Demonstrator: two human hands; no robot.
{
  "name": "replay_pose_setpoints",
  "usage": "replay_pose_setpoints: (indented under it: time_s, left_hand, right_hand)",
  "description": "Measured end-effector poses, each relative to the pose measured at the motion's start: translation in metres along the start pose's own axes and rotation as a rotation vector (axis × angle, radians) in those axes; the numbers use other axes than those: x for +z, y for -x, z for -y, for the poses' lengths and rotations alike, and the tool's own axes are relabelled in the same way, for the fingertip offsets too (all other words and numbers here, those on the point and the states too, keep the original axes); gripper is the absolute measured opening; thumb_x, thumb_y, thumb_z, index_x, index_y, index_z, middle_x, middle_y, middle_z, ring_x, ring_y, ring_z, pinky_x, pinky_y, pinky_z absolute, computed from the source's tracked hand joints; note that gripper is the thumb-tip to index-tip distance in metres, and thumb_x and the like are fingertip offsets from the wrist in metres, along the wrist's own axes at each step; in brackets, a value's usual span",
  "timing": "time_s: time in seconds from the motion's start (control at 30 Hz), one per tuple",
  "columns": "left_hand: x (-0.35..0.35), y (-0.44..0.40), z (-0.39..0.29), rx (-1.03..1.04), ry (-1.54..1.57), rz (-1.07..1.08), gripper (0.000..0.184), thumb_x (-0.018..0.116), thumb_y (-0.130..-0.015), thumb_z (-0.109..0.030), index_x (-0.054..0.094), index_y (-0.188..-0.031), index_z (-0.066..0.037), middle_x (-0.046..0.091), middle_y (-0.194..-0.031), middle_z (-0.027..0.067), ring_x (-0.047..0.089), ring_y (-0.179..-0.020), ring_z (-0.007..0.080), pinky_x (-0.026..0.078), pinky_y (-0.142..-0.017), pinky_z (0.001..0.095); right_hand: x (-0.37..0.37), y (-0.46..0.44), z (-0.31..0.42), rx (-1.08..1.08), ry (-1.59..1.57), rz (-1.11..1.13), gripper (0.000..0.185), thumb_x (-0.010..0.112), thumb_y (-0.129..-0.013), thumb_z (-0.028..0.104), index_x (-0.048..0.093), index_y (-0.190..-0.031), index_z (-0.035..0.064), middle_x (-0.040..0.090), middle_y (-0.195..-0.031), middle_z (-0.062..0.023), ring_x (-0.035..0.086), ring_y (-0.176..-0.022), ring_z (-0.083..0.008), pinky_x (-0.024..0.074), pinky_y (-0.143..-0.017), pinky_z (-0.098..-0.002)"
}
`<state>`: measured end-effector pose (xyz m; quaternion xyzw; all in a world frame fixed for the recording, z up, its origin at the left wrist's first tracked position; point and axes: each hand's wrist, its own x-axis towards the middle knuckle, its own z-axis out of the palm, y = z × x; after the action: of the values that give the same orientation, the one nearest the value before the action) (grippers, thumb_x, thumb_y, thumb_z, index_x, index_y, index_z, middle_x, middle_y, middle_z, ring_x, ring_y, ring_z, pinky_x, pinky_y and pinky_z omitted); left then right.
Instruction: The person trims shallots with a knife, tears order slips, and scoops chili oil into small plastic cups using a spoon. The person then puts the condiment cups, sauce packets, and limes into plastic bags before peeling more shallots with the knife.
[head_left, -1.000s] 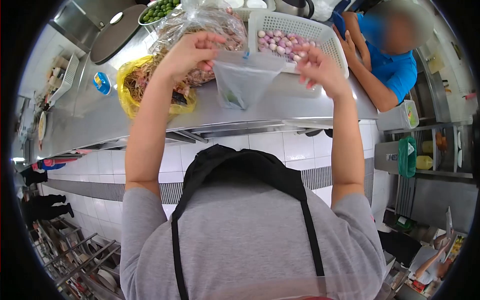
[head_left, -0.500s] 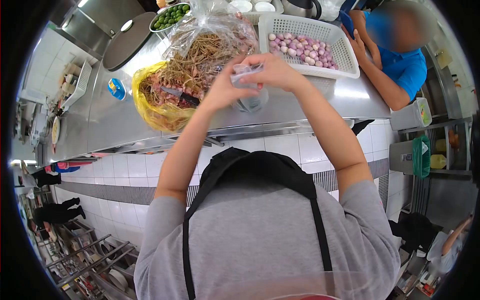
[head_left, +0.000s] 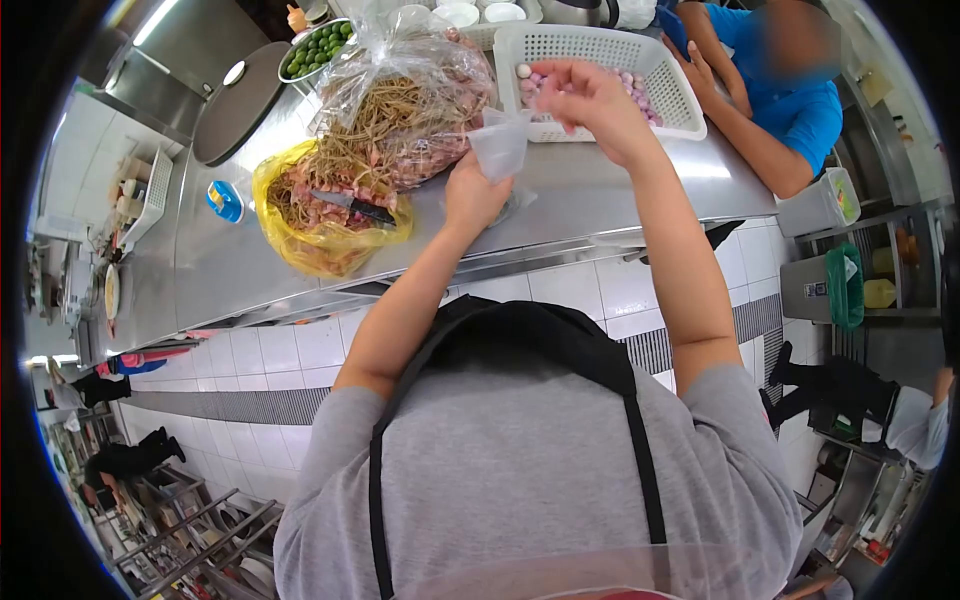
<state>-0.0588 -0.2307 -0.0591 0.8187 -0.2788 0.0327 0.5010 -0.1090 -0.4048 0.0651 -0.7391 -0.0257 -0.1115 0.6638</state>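
My left hand [head_left: 476, 196] is closed around the lower part of a small, translucent plastic bag [head_left: 500, 148], whose mouth stands open at the top. Over the left side of a white perforated basket [head_left: 655, 58] hovers my right hand [head_left: 600, 108], its fingers loosely bent and apart, with nothing visible in them. Peeled purple-and-white shallots [head_left: 640, 95] lie in the basket, partly hidden by that hand. Below my left hand, more clear plastic [head_left: 515, 207] rests on the steel table.
A yellow bag [head_left: 335, 262] of shallot trimmings holds a knife [head_left: 355, 206]. Behind it sits a large clear bag [head_left: 400, 100] of dried-stem shallots. A bowl of limes [head_left: 318, 50], a blue-lidded container [head_left: 224, 200] and a co-worker in a blue shirt [head_left: 808, 130] are nearby.
My hands were together at the plastic bag and have separated. My right hand has let go and moved right, over the shallots. My left hand keeps the bag, now held upright.
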Motion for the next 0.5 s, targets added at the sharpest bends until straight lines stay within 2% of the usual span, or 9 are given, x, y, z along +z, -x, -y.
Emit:
replay_pose_setpoints:
  time_s: [0.03,0.1,0.23,0.3,0.33,0.4,0.43,0.47,0.5]
  left_hand:
    - [0.000,0.000,0.000,0.006,0.004,-0.002,0.036,0.065,-0.065,-0.017,0.060,-0.098,-0.007,0.059,-0.097,0.0141,0.057,-0.088,0.0303,0.046,-0.077,0.0357]
    - [0.001,-0.001,0.001,0.105,-0.020,-0.002,0.033,0.065,-0.066,-0.018,0.060,-0.096,-0.006,0.058,-0.098,0.0148,0.056,-0.090,0.0313,0.045,-0.076,0.0354]
    - [0.007,-0.001,0.009,0.203,-0.087,-0.011,0.032,0.065,-0.068,-0.019,0.059,-0.095,-0.004,0.057,-0.097,0.0153,0.055,-0.090,0.0324,0.045,-0.077,0.0355]
    - [-0.001,-0.001,0.005,0.085,-0.128,0.146,0.030,0.063,-0.070,-0.019,0.059,-0.094,-0.003,0.056,-0.093,0.0157,0.055,-0.087,0.0335,0.044,-0.076,0.0382]
    - [-0.003,0.001,0.005,0.084,-0.130,0.146,0.030,0.063,-0.070,-0.019,0.059,-0.094,-0.003,0.056,-0.093,0.0157,0.055,-0.087,0.0335,0.044,-0.076,0.0382]
    - [0.000,-0.001,0.003,0.227,-0.098,0.047,0.029,0.062,-0.071,-0.019,0.058,-0.094,-0.002,0.055,-0.089,0.0158,0.054,-0.082,0.0336,0.043,-0.071,0.0396]
    - [0.010,0.000,0.009,0.225,-0.092,0.046,0.029,0.062,-0.071,-0.019,0.058,-0.094,-0.002,0.055,-0.089,0.0158,0.054,-0.082,0.0336,0.043,-0.071,0.0396]
    - [0.023,0.001,0.019,0.299,-0.113,-0.162,0.026,0.061,-0.072,-0.017,0.058,-0.093,-0.002,0.055,-0.087,0.0158,0.054,-0.080,0.0328,0.043,-0.069,0.0395]
    - [0.031,0.001,0.024,0.374,-0.133,-0.371,0.024,0.060,-0.072,-0.015,0.058,-0.092,-0.002,0.055,-0.085,0.0158,0.055,-0.078,0.0320,0.043,-0.067,0.0393]
  right_hand:
    - [-0.005,0.011,-0.004,0.044,0.195,0.088,0.051,0.066,-0.070,0.017,0.050,-0.117,0.0048,0.052,-0.074,0.0012,0.048,-0.061,-0.0073,0.0388,-0.054,-0.0196]
    - [0.007,0.022,-0.046,0.053,0.570,0.143,0.044,0.064,-0.072,0.021,0.055,-0.112,0.0046,0.054,-0.072,0.0007,0.049,-0.063,-0.0067,0.0392,-0.054,-0.0205]
    - [0.045,0.005,-0.069,-0.169,0.495,0.019,0.039,0.066,-0.071,0.021,0.059,-0.106,0.0055,0.062,-0.073,-0.0066,0.056,-0.064,-0.0132,0.0454,-0.060,-0.0269]
    - [0.041,-0.007,-0.029,0.040,0.241,-0.148,0.022,0.063,-0.075,0.017,0.064,-0.093,0.0061,0.059,-0.069,-0.0038,0.053,-0.069,-0.0089,0.0435,-0.062,-0.0264]
    - [0.042,-0.007,-0.017,0.039,0.239,-0.147,0.022,0.063,-0.075,0.017,0.064,-0.093,0.0061,0.059,-0.069,-0.0038,0.053,-0.069,-0.0089,0.0435,-0.062,-0.0264]
    - [0.041,0.000,0.004,-0.294,0.341,-0.123,0.021,0.058,-0.075,0.010,0.062,-0.096,0.0056,0.060,-0.071,-0.0050,0.056,-0.067,-0.0149,0.0447,-0.064,-0.0284]
    - [0.051,0.009,0.006,-0.565,0.496,0.134,0.024,0.056,-0.077,0.013,0.059,-0.099,0.0059,0.061,-0.071,-0.0060,0.059,-0.064,-0.0202,0.0464,-0.060,-0.0316]
    - [0.054,0.010,-0.002,-0.563,0.500,0.135,0.024,0.056,-0.077,0.013,0.059,-0.099,0.0059,0.061,-0.071,-0.0060,0.059,-0.064,-0.0202,0.0464,-0.060,-0.0316]
    - [0.056,0.012,-0.020,-0.867,0.960,0.111,0.022,0.056,-0.078,0.016,0.059,-0.097,0.0067,0.060,-0.070,-0.0064,0.059,-0.064,-0.0228,0.0467,-0.060,-0.0335]
